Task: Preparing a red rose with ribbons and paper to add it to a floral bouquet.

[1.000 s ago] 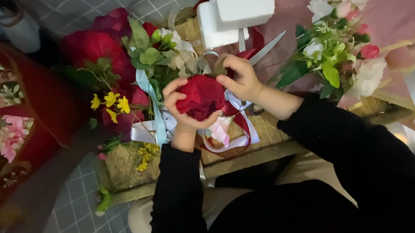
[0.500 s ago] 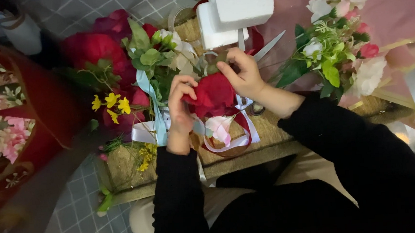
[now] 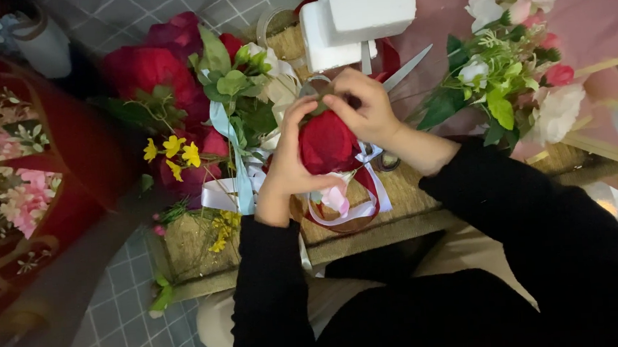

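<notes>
Holding: left hand [image 3: 289, 169] wraps red rose [image 3: 327, 142] from the side, grip pressed on it | right hand [image 3: 366, 106] pinches rose top | rose above bench [image 3: 425, 206], over ribbons [image 3: 346, 203] | scissors [image 3: 397, 75] behind | white blocks [image 3: 363, 9] farthest

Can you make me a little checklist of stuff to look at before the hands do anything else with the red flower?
1. Both hands on the red flower: ok. The left hand cups its side and the right hand pinches its top.
2. Flower held clear of the woven table: ok, it sits up between the hands.
3. Scissors close to the right hand: ok, but the blades lie right behind it, so mind the fingers.
4. Ribbon loops under the flower lying free: cannot tell, the hands hide part of them.
5. White foam blocks out of the way: ok, they sit behind.
</notes>
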